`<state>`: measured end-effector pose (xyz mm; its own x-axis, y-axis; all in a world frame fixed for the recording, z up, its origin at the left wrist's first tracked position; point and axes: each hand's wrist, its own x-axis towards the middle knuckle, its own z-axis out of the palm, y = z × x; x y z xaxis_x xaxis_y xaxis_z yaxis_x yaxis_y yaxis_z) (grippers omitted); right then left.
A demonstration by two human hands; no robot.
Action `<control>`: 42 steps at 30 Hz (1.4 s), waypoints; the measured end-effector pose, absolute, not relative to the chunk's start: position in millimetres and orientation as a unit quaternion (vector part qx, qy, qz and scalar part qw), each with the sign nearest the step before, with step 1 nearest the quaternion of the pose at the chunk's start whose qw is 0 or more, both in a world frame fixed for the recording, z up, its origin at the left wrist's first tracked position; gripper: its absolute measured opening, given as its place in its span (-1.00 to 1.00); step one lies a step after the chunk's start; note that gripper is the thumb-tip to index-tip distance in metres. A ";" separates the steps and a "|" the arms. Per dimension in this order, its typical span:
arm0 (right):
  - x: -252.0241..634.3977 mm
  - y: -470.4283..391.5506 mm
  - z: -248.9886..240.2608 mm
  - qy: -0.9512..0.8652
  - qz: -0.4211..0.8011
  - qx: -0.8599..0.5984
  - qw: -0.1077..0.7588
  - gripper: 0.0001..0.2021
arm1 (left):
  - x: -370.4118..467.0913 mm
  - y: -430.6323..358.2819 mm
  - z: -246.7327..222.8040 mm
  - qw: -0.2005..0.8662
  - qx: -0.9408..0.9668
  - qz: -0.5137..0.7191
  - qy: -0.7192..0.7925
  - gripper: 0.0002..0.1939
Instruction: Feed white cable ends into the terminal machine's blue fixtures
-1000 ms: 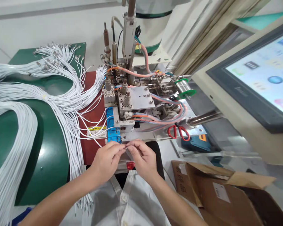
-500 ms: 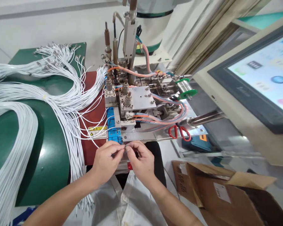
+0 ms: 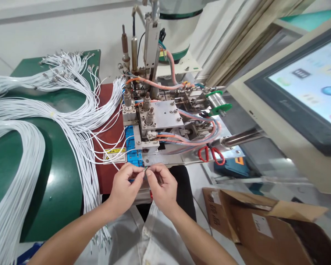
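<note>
My left hand (image 3: 126,186) pinches the end of a white cable at the front end of the blue fixture block (image 3: 134,145). Close beside it, my right hand (image 3: 163,187) is closed in a pinch at the same small cable end (image 3: 146,168), where a bit of green shows between the fingertips. The tip is too small to make out fully. White cables (image 3: 85,125) run from the left into the blue block, over a red surface (image 3: 105,180) with a yellow warning label (image 3: 114,155).
Behind the hands stands a metal machine (image 3: 165,114) with orange and blue tubes and a wire spool (image 3: 217,103). Red-handled scissors (image 3: 211,154) lie at its right. A screen (image 3: 311,81) and an open cardboard box (image 3: 264,224) are on the right; a green table (image 3: 57,176) is left.
The pinched cable end has turned a little between my fingertips, and green now shows on it. Both hands stay in almost the same place.
</note>
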<state>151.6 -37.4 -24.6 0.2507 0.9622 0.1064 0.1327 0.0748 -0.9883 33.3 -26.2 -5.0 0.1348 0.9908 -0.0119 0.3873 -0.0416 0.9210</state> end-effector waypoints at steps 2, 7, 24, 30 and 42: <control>154.5 -35.2 -23.0 -0.524 0.356 -0.555 0.539 -0.92 | 33.4 -26.4 -4.6 0.404 0.640 0.356 0.548 -0.91; 167.8 -28.5 -12.4 -0.603 0.337 -0.537 0.484 -0.92 | 30.3 -25.8 -1.5 0.364 0.683 0.332 0.539 -0.90; 162.1 -32.7 -22.4 -0.528 0.422 -0.551 0.488 -0.87 | 24.7 -20.9 -2.0 0.347 0.690 0.320 0.548 -0.91; 167.1 -27.2 -17.7 -0.531 0.418 -0.561 0.477 -0.91 | 22.9 -19.8 -2.0 0.352 0.695 0.304 0.547 -0.89; 169.3 -20.3 -33.7 -0.546 0.410 -0.585 0.437 -0.87 | 10.5 -12.0 2.2 0.302 0.769 0.204 0.525 -0.81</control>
<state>169.3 -20.3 -33.7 0.0660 0.9978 -0.0018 0.2799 -0.0202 -0.9598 10.5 -12.0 2.2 0.3662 0.9305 -0.0034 0.6841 -0.2667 0.6789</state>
